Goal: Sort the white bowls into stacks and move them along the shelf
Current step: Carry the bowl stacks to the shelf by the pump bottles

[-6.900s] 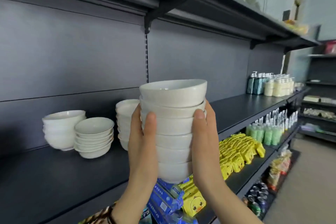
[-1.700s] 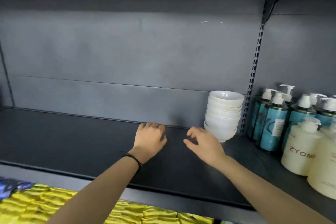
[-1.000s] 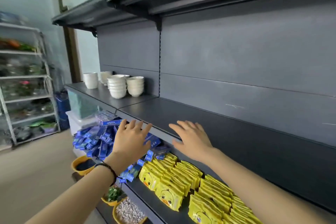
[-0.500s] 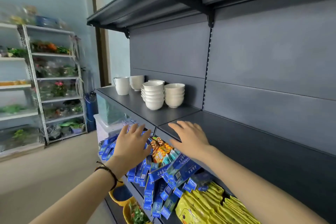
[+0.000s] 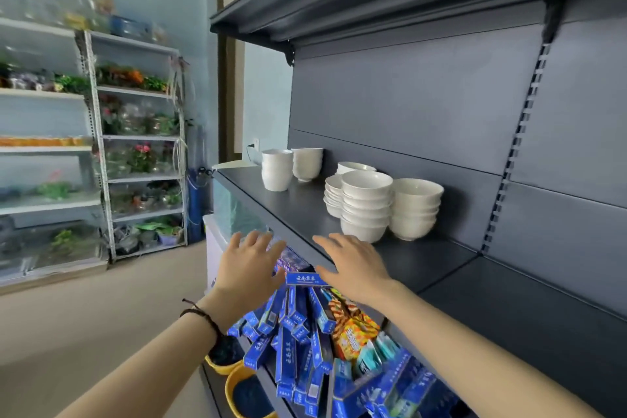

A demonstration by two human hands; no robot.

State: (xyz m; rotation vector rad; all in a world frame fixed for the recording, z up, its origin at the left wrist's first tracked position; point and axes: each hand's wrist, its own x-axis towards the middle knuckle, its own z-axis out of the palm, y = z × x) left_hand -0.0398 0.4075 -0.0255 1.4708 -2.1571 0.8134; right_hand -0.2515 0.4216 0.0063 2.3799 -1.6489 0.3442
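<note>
Bare left hand (image 5: 249, 265) and right hand (image 5: 353, 265): grip spread, empty.

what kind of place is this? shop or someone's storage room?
Most likely a small shop. Dark slotted retail shelving carries stacks of white bowls, the tier below is packed with many identical blue boxes, and a white rack across the floor displays potted plants.

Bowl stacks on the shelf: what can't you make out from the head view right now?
- Rear bowl stack: hidden behind the front stack; count unclear.
- Side stack: partly covered by the same front stack.
- Far cups: too small to count.
- Right stack: lower bowls' edges blur together.
- Left hand, right hand: open, palms hidden.
</note>
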